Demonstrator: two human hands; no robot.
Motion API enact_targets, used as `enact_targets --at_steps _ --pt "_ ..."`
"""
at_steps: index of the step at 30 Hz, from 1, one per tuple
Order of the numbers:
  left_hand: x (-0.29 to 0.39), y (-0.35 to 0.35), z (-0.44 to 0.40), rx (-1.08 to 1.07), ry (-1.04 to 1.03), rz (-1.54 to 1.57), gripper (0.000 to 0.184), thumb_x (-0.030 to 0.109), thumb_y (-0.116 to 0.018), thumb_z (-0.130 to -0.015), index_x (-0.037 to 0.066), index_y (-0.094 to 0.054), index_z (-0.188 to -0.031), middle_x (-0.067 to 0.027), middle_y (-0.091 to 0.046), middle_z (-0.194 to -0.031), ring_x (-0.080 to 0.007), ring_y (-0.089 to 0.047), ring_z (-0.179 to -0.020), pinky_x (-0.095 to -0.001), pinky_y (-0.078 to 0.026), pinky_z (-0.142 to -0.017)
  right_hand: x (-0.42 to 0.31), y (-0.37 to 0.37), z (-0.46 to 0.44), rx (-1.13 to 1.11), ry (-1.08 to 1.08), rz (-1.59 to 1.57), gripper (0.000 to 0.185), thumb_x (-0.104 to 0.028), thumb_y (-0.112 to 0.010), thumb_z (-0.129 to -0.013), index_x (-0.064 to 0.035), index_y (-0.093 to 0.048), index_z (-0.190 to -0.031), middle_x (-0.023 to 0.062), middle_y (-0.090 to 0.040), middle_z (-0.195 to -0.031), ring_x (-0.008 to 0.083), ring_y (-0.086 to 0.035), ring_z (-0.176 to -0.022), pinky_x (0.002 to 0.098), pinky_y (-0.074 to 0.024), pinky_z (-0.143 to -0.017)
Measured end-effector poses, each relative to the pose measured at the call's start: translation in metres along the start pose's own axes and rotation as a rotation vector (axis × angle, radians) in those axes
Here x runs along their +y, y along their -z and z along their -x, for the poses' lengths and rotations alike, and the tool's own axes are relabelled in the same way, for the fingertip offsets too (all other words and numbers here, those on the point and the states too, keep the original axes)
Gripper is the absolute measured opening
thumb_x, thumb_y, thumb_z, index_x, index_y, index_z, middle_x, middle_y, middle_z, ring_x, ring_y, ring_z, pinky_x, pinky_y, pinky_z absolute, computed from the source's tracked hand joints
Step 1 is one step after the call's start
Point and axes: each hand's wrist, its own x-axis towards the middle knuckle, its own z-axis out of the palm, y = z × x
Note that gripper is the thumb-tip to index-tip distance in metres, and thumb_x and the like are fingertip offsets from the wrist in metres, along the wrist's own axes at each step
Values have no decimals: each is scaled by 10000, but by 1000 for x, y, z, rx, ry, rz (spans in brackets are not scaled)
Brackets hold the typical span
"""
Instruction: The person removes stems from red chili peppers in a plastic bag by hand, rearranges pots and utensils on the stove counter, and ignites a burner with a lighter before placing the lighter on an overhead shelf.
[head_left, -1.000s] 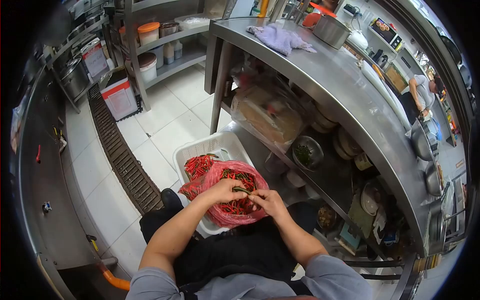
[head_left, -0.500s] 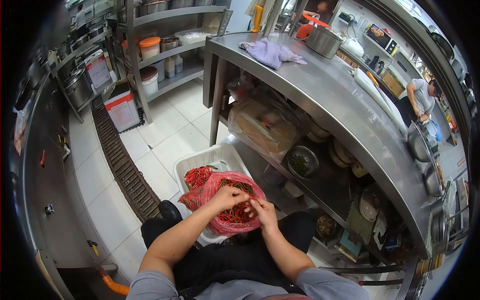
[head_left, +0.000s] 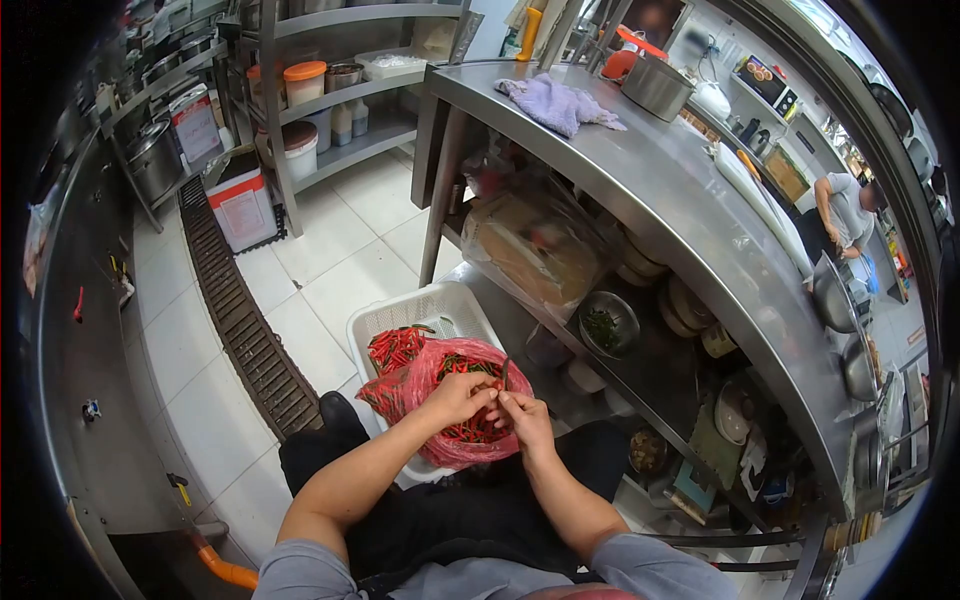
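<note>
**Fingertips Meeting Over the Pink Bag!**

One slender dark chilli [head_left: 506, 374] is poking up above the pink bag [head_left: 470, 456], and the right grip [head_left: 525, 421] is holding it in a tight thumb-and-finger pinch. The left grip [head_left: 462, 397] is curling in alongside, fingertips bunched right at the chilli's lower end; whether it is pinching too, I cannot tell. Inside the bag, more chillies [head_left: 468, 433] are lying in a tangled heap, red and dark mixed. Under the bag, a white basket [head_left: 462, 305] is bearing the load, with loose red chillies [head_left: 397, 349] resting beyond the bag's left side.

Handling? This one is surely weighing next to nothing: smooth, slim, likely firm but ready to snap or bruise under a hard squeeze, and turning slippery if wet. The stem end is looking the safest hold, though fingers are hiding it. The bag is sagging, thin and soft; its gathered rim is offering the better purchase.
</note>
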Motion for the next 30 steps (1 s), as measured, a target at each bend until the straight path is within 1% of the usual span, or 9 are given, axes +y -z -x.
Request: enact_targets --at_steps 2,9,12,19,22,23,27,29,30 --pt "0 0 0 8 38 35 238 166 -658 -898 -4 -659 -1064 -68 -697 -867 -105 -641 -797 -283 -521 -713 -2 3 1 -12 -6 3 198 -144 -609 -935 38 -685 -948 87 -694 -823 139 -643 -629 242 -488 -556" --pt "14 4 0 28 6 42 235 165 -667 -892 9 -662 -1067 -33 -675 -811 -88 -612 -731 -249 -496 -645 -11 2 1 -27 37 110 169 -149 -658 -908 7 -669 -846 24 -648 -713 79 -601 -577 211 -454 -527" --pt "14 7 0 61 114 138 226 174 -660 -903 22 -663 -1070 -22 -661 -807 -81 -591 -708 -228 -466 -601 -13 -1 1 -21 49 146 149 -136 -668 -895 12 -666 -874 21 -644 -709 77 -590 -559 208 -446 -516" --pt "16 20 -1 -84 216 574 203 160 -639 -918 16 -650 -1059 -23 -655 -831 -95 -613 -731 -223 -458 -573 -24 -4 2 -41 134 157 134 -102 -662 -891 28 -668 -924 35 -645 -724 90 -579 -558 209 -449 -519" --pt "18 28 1 -201 279 939 143 177 -592 -942 62 -636 -1013 -12 -655 -887 -105 -624 -785 -224 -447 -591 -27 -8 9 -60 247 214 152 -105 -658 -898 41 -667 -938 33 -641 -707 85 -571 -547 213 -437 -507" --pt "19 31 1 -197 281 938 143 177 -592 -942 62 -636 -1013 -12 -655 -887 -105 -624 -785 -224 -447 -591 -27 -8 11 -84 315 256 177 -121 -662 -900 44 -669 -964 31 -646 -707 80 -567 -536 212 -423 -493" --pt "26 39 3 -92 306 866 149 103 -589 -899 55 -610 -1038 -28 -644 -922 -112 -622 -799 -229 -461 -604 -35 -10 15 -149 341 363 182 -116 -635 -918 54 -660 -980 33 -644 -719 79 -567 -537 215 -426 -493" --pt "31 40 4 -87 225 787 228 80 -603 -866 44 -592 -1090 -44 -628 -953 -108 -616 -798 -223 -460 -597 -35 -9 13 -153 180 213 185 -120 -601 -942 48 -654 -1000 31 -639 -721 79 -567 -532 218 -431 -490" --pt "30 43 4 -183 147 677 286 73 -609 -861 38 -574 -1142 -50 -611 -975 -96 -602 -774 -205 -451 -588 -30 -5 10 -151 175 266 195 -132 -590 -951 42 -655 -1007 27 -636 -711 78 -564 -525 220 -431 -482"
